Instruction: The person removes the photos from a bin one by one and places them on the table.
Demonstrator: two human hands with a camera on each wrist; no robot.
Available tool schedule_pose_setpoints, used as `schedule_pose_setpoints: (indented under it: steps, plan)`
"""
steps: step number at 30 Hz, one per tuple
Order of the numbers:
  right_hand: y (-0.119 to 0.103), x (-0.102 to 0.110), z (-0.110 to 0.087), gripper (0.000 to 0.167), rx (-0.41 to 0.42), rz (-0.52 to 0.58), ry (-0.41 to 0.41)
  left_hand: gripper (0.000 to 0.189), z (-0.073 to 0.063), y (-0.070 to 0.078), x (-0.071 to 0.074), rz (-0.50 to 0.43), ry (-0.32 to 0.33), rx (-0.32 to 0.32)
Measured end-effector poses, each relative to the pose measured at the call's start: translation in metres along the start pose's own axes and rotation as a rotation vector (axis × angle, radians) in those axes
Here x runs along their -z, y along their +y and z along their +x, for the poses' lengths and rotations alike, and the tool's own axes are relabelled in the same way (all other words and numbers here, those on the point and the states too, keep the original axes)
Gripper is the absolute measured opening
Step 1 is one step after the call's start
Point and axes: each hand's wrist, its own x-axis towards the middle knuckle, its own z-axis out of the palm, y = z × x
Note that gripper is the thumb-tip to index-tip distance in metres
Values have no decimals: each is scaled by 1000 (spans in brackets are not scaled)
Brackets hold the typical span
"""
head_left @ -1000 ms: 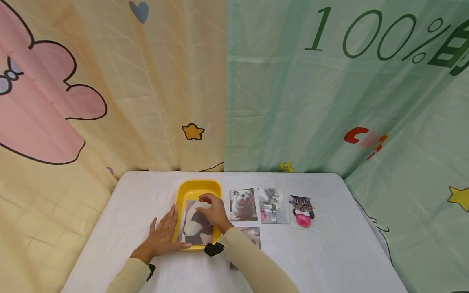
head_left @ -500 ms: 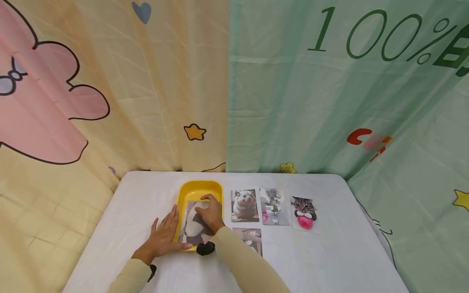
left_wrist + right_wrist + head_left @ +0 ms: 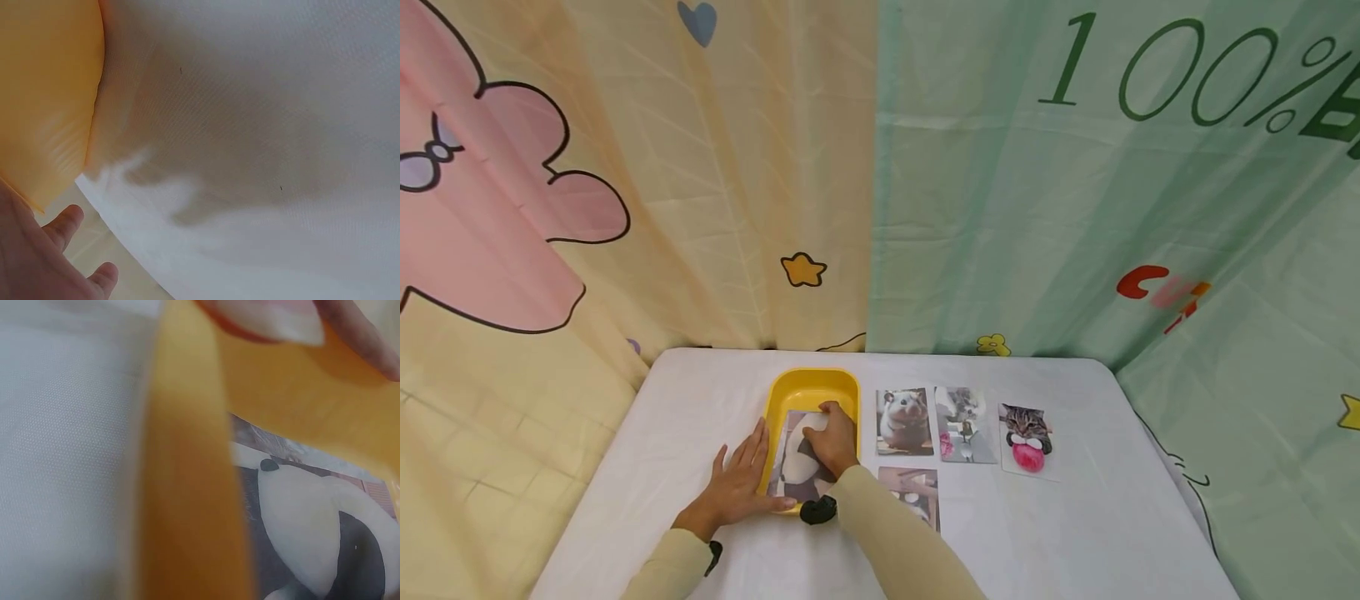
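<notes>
A yellow tray (image 3: 814,377) stands on the white table, with a black-and-white panda photo card (image 3: 802,458) lying inside it. My left hand (image 3: 736,479) rests along the tray's left side, fingers extended and thumb at the front rim. In the left wrist view two of its fingers (image 3: 65,225) stick out beside the yellow tray wall. My right hand (image 3: 837,439) reaches over the tray's right rim, thumb and forefinger apart near the card's upper right. In the right wrist view its blurred fingertips (image 3: 269,319) show above the card; whether they grip anything I cannot tell.
Right of the tray lie a hamster card (image 3: 904,422), a grey-and-pink picture card (image 3: 966,425) and a cat card (image 3: 1028,440) in a row. Another card (image 3: 917,492) lies below them, partly hidden by my right sleeve. Printed curtains (image 3: 775,167) hang behind the table.
My right hand has lowered slightly and moved in closer to the panda card in the tray. The left hand stays at the tray's side. The head view has shifted slightly.
</notes>
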Motion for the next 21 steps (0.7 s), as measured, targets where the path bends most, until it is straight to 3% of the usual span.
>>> schedule_pose_setpoints:
  steps: [10, 21]
  plan:
    - [2, 1, -3, 41, 33, -141, -23, 127, 1, -1, -3, -6, -2, 4]
    - [3, 2, -4, 30, 181, -288, -1, 127, 0, 0, -1, 1, 16, -12]
